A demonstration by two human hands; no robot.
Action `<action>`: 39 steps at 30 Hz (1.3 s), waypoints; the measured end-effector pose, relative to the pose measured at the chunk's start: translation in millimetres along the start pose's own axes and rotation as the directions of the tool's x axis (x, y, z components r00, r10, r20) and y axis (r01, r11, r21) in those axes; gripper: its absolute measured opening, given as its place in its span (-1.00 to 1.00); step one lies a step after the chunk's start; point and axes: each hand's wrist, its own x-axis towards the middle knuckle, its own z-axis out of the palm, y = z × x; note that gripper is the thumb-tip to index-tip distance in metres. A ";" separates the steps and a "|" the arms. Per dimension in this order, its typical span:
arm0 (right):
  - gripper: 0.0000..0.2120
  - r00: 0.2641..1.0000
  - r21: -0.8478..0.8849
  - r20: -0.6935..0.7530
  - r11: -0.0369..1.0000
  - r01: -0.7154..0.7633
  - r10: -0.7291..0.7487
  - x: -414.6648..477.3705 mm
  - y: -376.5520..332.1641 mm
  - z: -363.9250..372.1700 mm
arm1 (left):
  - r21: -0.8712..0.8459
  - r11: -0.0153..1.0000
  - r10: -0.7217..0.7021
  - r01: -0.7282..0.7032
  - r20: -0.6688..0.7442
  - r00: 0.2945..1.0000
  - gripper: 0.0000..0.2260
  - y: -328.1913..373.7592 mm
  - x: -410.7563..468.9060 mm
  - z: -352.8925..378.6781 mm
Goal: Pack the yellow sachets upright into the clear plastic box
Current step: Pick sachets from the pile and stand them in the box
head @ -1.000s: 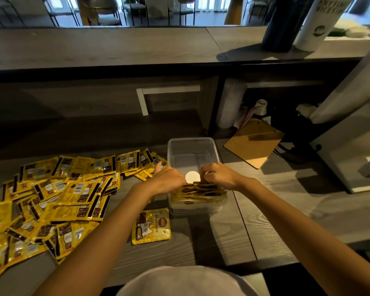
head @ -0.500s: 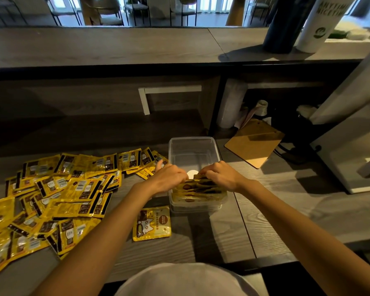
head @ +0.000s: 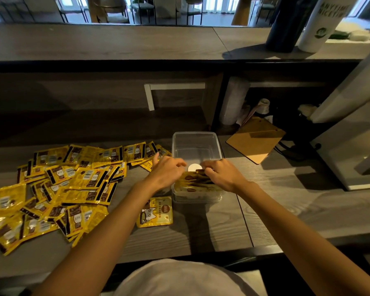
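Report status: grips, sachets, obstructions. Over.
Left grip and right grip hold packed sachets, upright at near end of clear box. Far end unfilled. Loose pile lies left; nothing blocking.

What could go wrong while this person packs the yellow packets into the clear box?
The upright sachets fill only the near end of the clear plastic box; its far end holds none, so the row may flop over once the left hand and right hand lift away.
The single sachet beside the box lies close to the left forearm and could be swept off the table.
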 end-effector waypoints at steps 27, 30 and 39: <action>-0.32 0.943 -0.427 0.334 0.893 0.144 0.007 7.9 -97.0 128.3 | 0.098 0.743 -0.622 0.662 -0.264 0.737 -0.34 -129.3 -121.8 51.3; -0.43 0.980 -0.453 0.199 0.885 0.105 -0.014 8.5 -100.5 129.7 | 0.071 0.818 -0.535 0.571 -0.271 0.800 -0.28 -129.5 -115.6 48.9; -0.64 0.991 -0.418 0.112 0.902 0.110 -0.069 9.9 -115.0 116.2 | 0.287 0.869 -0.370 0.403 -0.163 0.915 -0.42 -125.7 -105.2 48.7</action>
